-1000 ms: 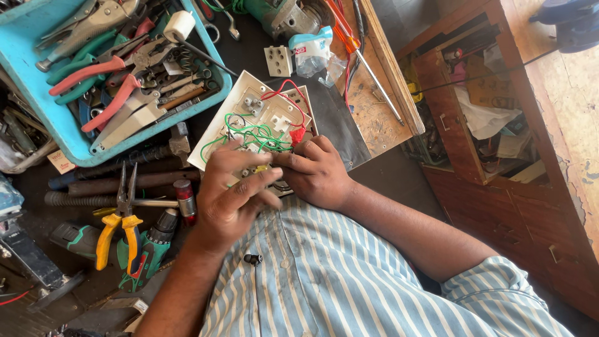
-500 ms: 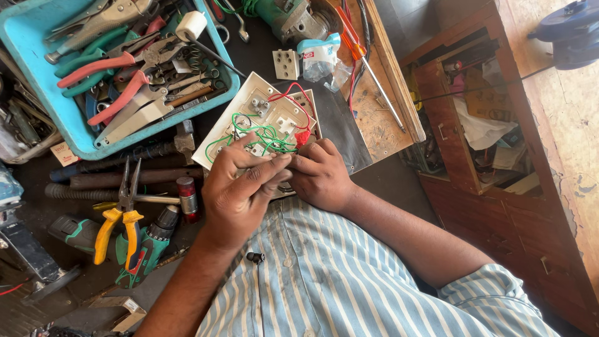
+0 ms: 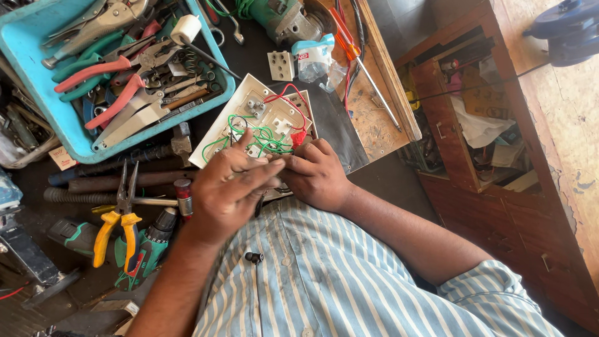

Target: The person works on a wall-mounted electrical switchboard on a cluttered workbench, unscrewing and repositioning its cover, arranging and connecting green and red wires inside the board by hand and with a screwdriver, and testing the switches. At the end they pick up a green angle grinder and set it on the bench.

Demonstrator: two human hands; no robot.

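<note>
A white switch board [image 3: 249, 103] lies back side up on the dark bench, with green wires [image 3: 265, 137] and red wires [image 3: 293, 93] looped over its terminals. My left hand [image 3: 228, 187] rests on the board's near edge, its fingers pinched together at the green wires. My right hand [image 3: 315, 175] is curled around the board's near right corner, fingertips beside a red connector [image 3: 298, 137]. The two hands touch each other. What sits between the fingertips is hidden.
A blue tray [image 3: 37, 106] of pliers and cutters stands at the back left. Yellow-handled pliers [image 3: 118, 218], a green drill [image 3: 146, 246] and metal bars lie left. A white socket [image 3: 281, 64], a green grinder [image 3: 284, 19], a screwdriver [image 3: 368, 68] and a wooden drawer unit [image 3: 474, 125] are right.
My left hand has slid forward onto the board and its fingers have closed at the green wires. The right hand stays on the board's corner. The view has shifted slightly.
</note>
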